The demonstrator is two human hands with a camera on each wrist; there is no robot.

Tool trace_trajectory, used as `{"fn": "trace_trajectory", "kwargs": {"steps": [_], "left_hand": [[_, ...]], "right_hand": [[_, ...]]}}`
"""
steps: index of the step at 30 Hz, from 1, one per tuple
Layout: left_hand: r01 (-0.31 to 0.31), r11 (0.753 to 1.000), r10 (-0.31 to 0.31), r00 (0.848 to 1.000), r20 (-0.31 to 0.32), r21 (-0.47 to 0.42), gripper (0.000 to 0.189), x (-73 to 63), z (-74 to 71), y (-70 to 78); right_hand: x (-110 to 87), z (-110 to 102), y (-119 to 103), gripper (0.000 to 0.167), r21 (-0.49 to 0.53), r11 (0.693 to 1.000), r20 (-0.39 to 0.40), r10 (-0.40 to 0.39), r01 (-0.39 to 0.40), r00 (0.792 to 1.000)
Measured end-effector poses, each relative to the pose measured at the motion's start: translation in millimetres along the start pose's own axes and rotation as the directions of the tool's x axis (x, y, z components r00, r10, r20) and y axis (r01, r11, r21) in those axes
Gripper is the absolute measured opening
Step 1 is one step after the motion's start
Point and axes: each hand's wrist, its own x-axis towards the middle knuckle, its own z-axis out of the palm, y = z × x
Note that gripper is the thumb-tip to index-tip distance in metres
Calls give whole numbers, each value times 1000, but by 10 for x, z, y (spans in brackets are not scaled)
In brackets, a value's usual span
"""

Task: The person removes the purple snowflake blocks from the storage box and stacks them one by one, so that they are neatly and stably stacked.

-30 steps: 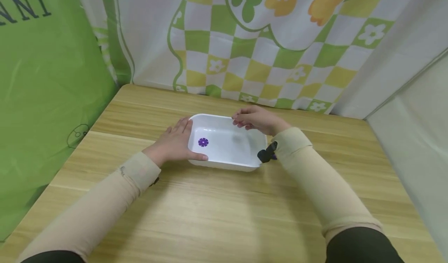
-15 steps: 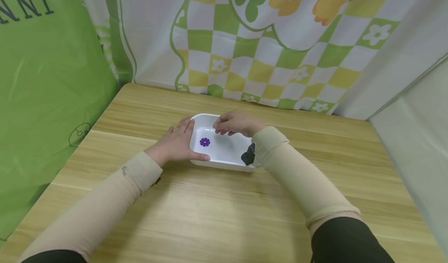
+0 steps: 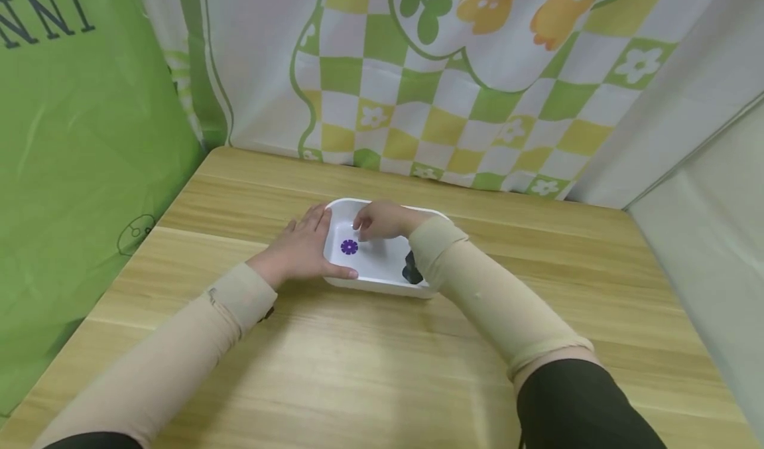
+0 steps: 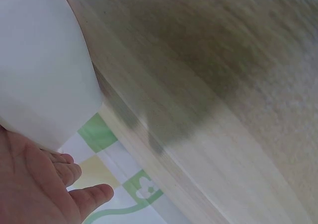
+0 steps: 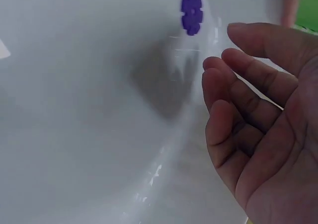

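A white rectangular plastic tray (image 3: pixel 334 280) stands on the wooden table. On its floor, toward the left end, lies a small purple notched disc (image 3: pixel 349 247) with a hole in its middle. My left hand (image 3: pixel 298 247) rests against the tray's left end, fingers spread along the outside and thumb over the near rim. Inside the tray, just right of the disc, hovers my right hand (image 3: pixel 382 220). In the right wrist view its fingers are loosely bent, with the thumb apart and nothing between them. The disc (image 5: pixel 192 11) sits a short way beyond the fingertips there.
The wooden table (image 3: pixel 334 369) reaches back to a curtain (image 3: pixel 430 91) with green and yellow checks. A green cloth (image 3: pixel 83 170) hangs on the left and a pale one (image 3: pixel 710 217) on the right. A black wrist camera (image 3: pixel 412 268) overlaps the tray's right end.
My right hand has moved left and down into the tray, from above its far right rim to beside the purple disc. My left hand has stayed at the tray's left end.
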Motion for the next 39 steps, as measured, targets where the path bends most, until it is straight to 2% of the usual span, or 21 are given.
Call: {"fn": "trace_trajectory", "kwargs": {"steps": [3,6,12,17,22,24,27,32,36,39], "left_hand": [[0,1000,0,1000,7,-1,140,-8,-11,-1],[-2,1000,2,1000,8,0,140,-12,-15,1],[-6,1000,6,1000,1,6,140,2,-1,-10],[-7,1000,7,1000,5,4,140,0,-19,6],[6,1000,-6,1000,17,-1,139,-8,-28,8],[10,1000,-10,1000,20,-5,139,-12,-25,4],[11,1000,-11,1000,22,-8,139,-9,-20,9],[22,1000,-22,999,26,-13,140,-6,-18,18],[26,1000,-26,999,20,-15,141,-7,-18,22],[27,1000,-27,999,20,-15,141,-8,-16,23]], "right_hand": [[59,61,-25,37,-27,1000,34,12,-11,999],[109,118,-47,38,-73,997,35,2,0,999],[154,192,-47,24,-133,991,4,-15,16,1000],[152,193,-31,17,-130,990,-18,-49,46,999],[129,174,8,12,-37,995,-31,-93,92,995],[110,169,57,8,42,995,-35,-94,95,995],[47,151,161,9,180,982,-48,-51,58,998],[-89,86,299,12,401,916,-52,42,-18,998],[-219,17,370,10,541,841,-59,62,-20,996],[-289,-18,407,11,600,800,-71,67,-11,995]]}}
